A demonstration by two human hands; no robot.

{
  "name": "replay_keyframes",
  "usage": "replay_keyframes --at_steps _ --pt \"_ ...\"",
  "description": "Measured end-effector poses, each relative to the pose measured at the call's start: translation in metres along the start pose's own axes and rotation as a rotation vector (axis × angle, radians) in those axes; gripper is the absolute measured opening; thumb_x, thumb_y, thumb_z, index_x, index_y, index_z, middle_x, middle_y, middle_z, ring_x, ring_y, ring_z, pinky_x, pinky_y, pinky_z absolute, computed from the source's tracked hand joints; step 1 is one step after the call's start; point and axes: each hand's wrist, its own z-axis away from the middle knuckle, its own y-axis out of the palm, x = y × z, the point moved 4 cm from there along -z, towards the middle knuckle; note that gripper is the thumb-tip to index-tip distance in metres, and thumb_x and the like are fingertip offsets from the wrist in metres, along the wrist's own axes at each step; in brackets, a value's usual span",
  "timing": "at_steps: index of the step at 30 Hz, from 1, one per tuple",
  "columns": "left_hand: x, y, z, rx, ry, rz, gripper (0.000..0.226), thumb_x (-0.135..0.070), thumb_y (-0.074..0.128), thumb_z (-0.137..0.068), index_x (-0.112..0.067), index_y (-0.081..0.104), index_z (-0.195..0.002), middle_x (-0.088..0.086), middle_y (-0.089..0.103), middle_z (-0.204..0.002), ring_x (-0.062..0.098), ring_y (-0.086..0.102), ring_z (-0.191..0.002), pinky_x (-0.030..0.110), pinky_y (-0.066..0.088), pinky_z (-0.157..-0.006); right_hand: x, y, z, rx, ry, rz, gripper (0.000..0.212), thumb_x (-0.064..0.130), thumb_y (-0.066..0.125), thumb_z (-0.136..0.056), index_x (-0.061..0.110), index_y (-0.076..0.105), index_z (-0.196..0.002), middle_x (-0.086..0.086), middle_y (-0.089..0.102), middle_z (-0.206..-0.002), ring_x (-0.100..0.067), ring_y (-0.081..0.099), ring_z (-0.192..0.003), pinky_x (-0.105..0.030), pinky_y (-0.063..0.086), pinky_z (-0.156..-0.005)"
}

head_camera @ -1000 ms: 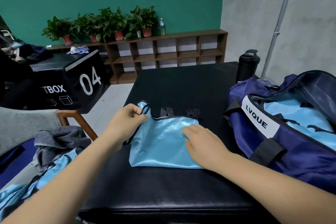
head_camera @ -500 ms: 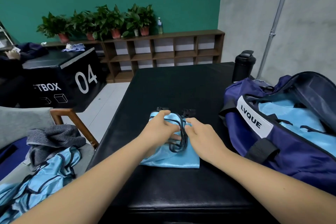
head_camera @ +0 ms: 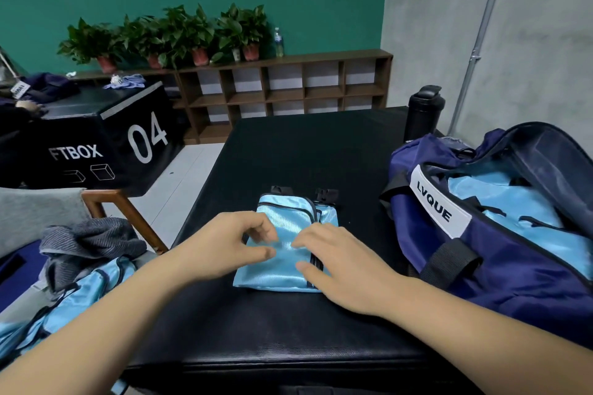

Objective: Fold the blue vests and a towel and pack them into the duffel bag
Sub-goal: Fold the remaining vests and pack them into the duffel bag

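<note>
A light blue vest with black trim lies folded into a narrow packet on the black padded table. My left hand rests on its left edge with fingers loosely curled. My right hand lies flat on its right side, fingers pressing the fabric. To the right stands the open navy duffel bag labelled LVQUE, with folded blue vests inside. At the left, a grey towel and more blue vests are heaped on a chair.
A black bottle stands on the table behind the bag. A wooden chair arm juts out beside the table's left edge. A black box marked 04, a low shelf and potted plants are further back.
The vest's left half has been folded over onto the right, making a narrower packet. My left hand has let go of the trim and both hands now rest on top.
</note>
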Motion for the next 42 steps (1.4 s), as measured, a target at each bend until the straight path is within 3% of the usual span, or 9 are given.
replay_keyframes --at_steps 5,12,17,22,28,31,35,39,42 --pt "0.011 0.002 0.013 0.060 0.013 -0.019 0.013 -0.026 0.088 -0.086 -0.030 0.076 -0.091 -0.016 0.072 -0.101 0.010 0.066 -0.094 0.015 0.049 -0.080 0.010 0.006 0.014 0.103 -0.084 0.041 0.045 0.063 0.049 -0.103 0.031 0.060 -0.133 0.018 0.055 -0.122 -0.007 0.049 -0.114 -0.028 0.043 -0.105" --pt "0.021 0.013 0.021 0.134 0.041 -0.136 0.030 -0.039 0.090 -0.074 -0.038 0.073 -0.098 -0.015 0.065 -0.101 0.008 0.063 -0.102 0.019 0.050 -0.087 0.007 0.009 0.023 0.120 -0.112 0.086 0.044 0.056 0.051 -0.104 0.030 0.056 -0.138 0.016 0.055 -0.127 -0.008 0.048 -0.119 -0.028 0.042 -0.107" --pt "0.020 0.022 0.017 0.145 0.122 -0.315 0.024 -0.037 0.075 -0.075 -0.041 0.064 -0.096 -0.016 0.060 -0.098 0.004 0.057 -0.104 0.023 0.049 -0.089 0.007 0.010 0.023 0.122 -0.110 0.103 0.041 0.056 0.051 -0.104 0.030 0.055 -0.135 0.016 0.054 -0.125 -0.009 0.048 -0.118 -0.028 0.042 -0.106" --pt "0.015 0.029 0.012 0.131 0.193 -0.514 0.024 -0.050 0.054 -0.075 -0.042 0.062 -0.096 -0.015 0.052 -0.097 0.004 0.052 -0.096 0.028 0.043 -0.089 0.008 0.009 0.022 0.115 -0.113 0.102 0.039 0.057 0.051 -0.103 0.028 0.057 -0.128 0.015 0.055 -0.121 -0.010 0.049 -0.115 -0.031 0.043 -0.104" --pt "0.002 0.019 0.013 0.125 0.163 -0.243 0.007 -0.031 0.060 -0.084 -0.034 0.055 -0.089 -0.009 0.061 -0.087 0.014 0.056 -0.080 0.035 0.050 -0.073 0.002 0.007 0.020 0.044 -0.092 0.096 0.038 0.061 0.058 -0.097 0.029 0.057 -0.118 0.017 0.055 -0.109 -0.007 0.047 -0.107 -0.023 0.033 -0.103" --pt "0.002 0.015 0.015 0.115 0.081 -0.085 0.010 -0.023 0.061 -0.091 -0.029 0.054 -0.087 -0.003 0.058 -0.074 0.012 0.046 -0.065 0.035 0.044 -0.064 0.001 0.001 0.019 -0.005 -0.040 0.063 0.022 0.047 0.062 -0.097 0.030 0.055 -0.109 0.015 0.054 -0.096 -0.008 0.046 -0.093 -0.026 0.038 -0.095" --pt "0.006 0.011 0.016 0.081 -0.073 0.168 0.010 -0.026 0.056 -0.090 -0.020 0.050 -0.085 -0.005 0.049 -0.076 0.012 0.041 -0.072 0.037 0.037 -0.069 0.000 -0.014 0.017 -0.094 0.173 -0.272 0.016 0.036 0.067 -0.097 0.034 0.054 -0.090 0.008 0.057 -0.075 -0.010 0.048 -0.069 -0.034 0.041 -0.068" --pt "0.001 0.011 0.020 0.080 -0.179 0.499 0.020 -0.027 0.056 -0.109 -0.019 0.057 -0.090 0.001 0.055 -0.081 0.012 0.051 -0.073 0.030 0.048 -0.063 -0.007 -0.021 0.011 -0.169 0.330 -0.517 0.022 0.036 0.070 -0.097 0.025 0.061 -0.080 -0.003 0.062 -0.079 -0.006 0.047 -0.069 -0.035 0.042 -0.069" --pt "0.004 0.015 0.022 0.121 -0.194 0.498 0.017 -0.036 0.070 -0.104 -0.020 0.065 -0.107 0.012 0.068 -0.097 0.018 0.068 -0.082 0.039 0.061 -0.066 -0.015 -0.013 0.011 -0.158 0.446 -0.521 0.026 0.040 0.068 -0.099 0.021 0.065 -0.081 -0.005 0.067 -0.086 -0.008 0.049 -0.069 -0.035 0.041 -0.068"
